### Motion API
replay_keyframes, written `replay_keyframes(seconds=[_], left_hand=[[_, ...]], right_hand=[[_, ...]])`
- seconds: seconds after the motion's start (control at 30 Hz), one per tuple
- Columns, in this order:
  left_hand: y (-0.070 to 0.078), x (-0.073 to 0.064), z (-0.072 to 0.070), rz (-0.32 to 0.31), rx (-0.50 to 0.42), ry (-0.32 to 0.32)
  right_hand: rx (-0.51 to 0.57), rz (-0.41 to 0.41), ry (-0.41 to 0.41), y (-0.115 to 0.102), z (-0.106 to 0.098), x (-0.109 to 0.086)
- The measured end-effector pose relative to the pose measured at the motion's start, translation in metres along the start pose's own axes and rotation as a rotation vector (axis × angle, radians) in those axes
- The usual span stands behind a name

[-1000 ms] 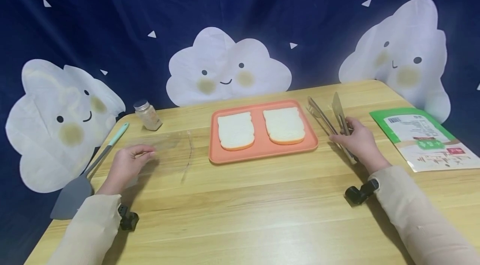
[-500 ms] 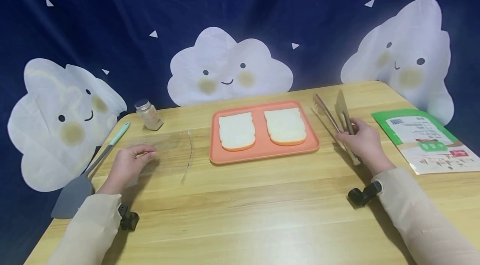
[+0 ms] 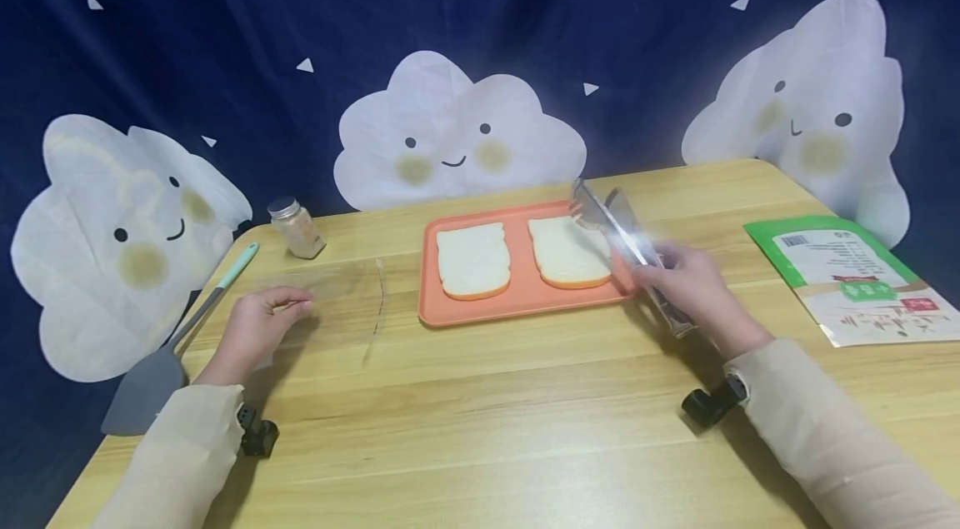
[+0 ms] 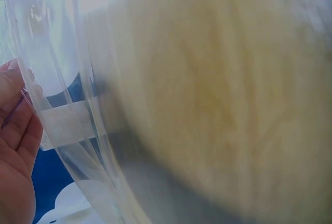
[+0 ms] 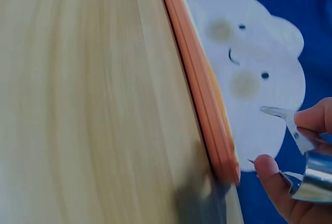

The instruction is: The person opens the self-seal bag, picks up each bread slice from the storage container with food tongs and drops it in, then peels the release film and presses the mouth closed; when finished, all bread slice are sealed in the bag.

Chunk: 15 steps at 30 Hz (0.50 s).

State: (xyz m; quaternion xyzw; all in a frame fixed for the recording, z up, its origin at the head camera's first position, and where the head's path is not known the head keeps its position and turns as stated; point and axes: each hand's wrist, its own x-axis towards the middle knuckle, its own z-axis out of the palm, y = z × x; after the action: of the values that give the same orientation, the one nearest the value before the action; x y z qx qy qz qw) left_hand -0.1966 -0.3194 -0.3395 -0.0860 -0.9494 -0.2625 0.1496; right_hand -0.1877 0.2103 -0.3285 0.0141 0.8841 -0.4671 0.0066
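Observation:
My left hand [image 3: 257,331] pinches a clear plastic container [image 3: 381,296] at the left; its see-through walls are hard to make out. The left wrist view shows the fingers at the edge of the clear wall, near a whitish strip [image 4: 70,124]. In my right hand [image 3: 693,283] are metal tongs [image 3: 633,242], gripped between thumb and fingers with their arms spread. Their far ends overlap the right bread slice [image 3: 567,250] in the head view. Another bread slice [image 3: 472,260] lies beside it on the orange tray [image 3: 465,312].
A grey spatula [image 3: 146,391] with a mint handle lies at the table's left edge. Behind the left hand stands a small jar [image 3: 297,229] with a metal lid. A green and white food pouch [image 3: 855,287] lies flat on the right.
The right hand has carried the tongs left, from beside the tray to over its right side, after a slight move right. The left hand has stayed in place.

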Motion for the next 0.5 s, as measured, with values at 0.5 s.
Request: replay_keyframes(seconds=[0.5], left_hand=[[0.002, -0.001, 0.000, 0.015, 0.015, 0.005]], right_hand=[[0.159, -0.049, -0.154, -0.022, 0.045, -0.005]])
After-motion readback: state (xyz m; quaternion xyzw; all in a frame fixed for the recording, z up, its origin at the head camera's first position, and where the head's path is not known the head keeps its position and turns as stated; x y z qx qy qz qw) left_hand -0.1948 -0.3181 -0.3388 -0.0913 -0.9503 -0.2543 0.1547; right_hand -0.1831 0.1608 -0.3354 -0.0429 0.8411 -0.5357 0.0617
